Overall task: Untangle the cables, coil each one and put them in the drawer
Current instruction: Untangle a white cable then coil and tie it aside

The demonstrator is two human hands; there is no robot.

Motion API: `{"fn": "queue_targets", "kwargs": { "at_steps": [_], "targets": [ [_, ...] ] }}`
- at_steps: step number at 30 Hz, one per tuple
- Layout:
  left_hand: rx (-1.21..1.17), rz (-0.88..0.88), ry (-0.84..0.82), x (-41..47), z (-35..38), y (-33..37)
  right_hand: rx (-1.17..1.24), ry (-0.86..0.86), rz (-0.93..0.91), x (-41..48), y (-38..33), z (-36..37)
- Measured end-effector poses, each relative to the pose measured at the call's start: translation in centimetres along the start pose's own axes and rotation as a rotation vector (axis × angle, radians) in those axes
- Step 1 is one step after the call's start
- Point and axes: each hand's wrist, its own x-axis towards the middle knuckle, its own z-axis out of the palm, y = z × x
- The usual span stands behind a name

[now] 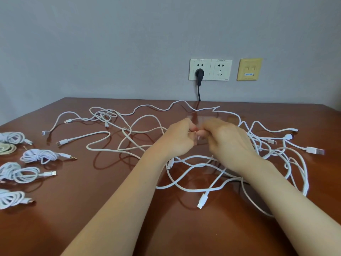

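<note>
Hands meeting at the centre of a reddish-brown table (92, 209), above a tangle of white cables (305, 182) that sprawls from the far left of the tabletop to the right edge. Left hand (177, 137) and right hand (227, 141) are both curled, their fingertips touching each other. One strand runs in towards the left hand, but motion blur hides whether either hand pinches it, so the grip cannot be told. Loose loops lie under and around both forearms, with a white plug (203, 200) near the front and a USB plug (315, 150) at the right. Well apart from the tangle, several coiled cables (38, 156) lie in a column along the left edge. On the grey wall behind are wall sockets (221, 70), one holding a black plug (199, 73), beside a yellow wall plate (249, 69).
</note>
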Motion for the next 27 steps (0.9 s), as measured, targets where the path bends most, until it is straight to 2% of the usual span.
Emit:
{"fn": "queue_targets", "kwargs": {
  "at_steps": [4, 11, 14, 16, 18, 24, 27],
  "targets": [
    [-0.023, 0.051, -0.010, -0.1, -0.4, 0.2, 0.107, 0.087, 0.127, 0.3, 0.2, -0.2],
    [0.065, 0.120, -0.062, -0.5, -0.5, 0.5, 0.153, 0.127, 0.111, 0.1, 0.4, -0.5],
    [-0.008, 0.116, -0.034, -0.7, -0.6, 0.8, 0.309, 0.185, 0.145, 0.3, 0.8, -0.6],
    [-0.138, 0.101, -0.031, -0.7, -0.3, 0.9, 0.523, 0.205, 0.232, 0.5, 1.1, -0.8],
    [-0.222, 0.090, -0.032, -0.8, 0.0, 1.1, 0.697, 0.186, 0.313, 0.8, 1.4, -1.2],
    [-0.288, 0.088, -0.048, -1.0, 0.2, 1.5, 0.993, 0.016, 0.436, 0.8, 2.1, -1.5],
    [-0.478, 0.067, -0.069, -1.0, 0.1, 2.0, 1.207, -0.078, 0.503, 1.0, 2.5, -1.5]
  ]
}}
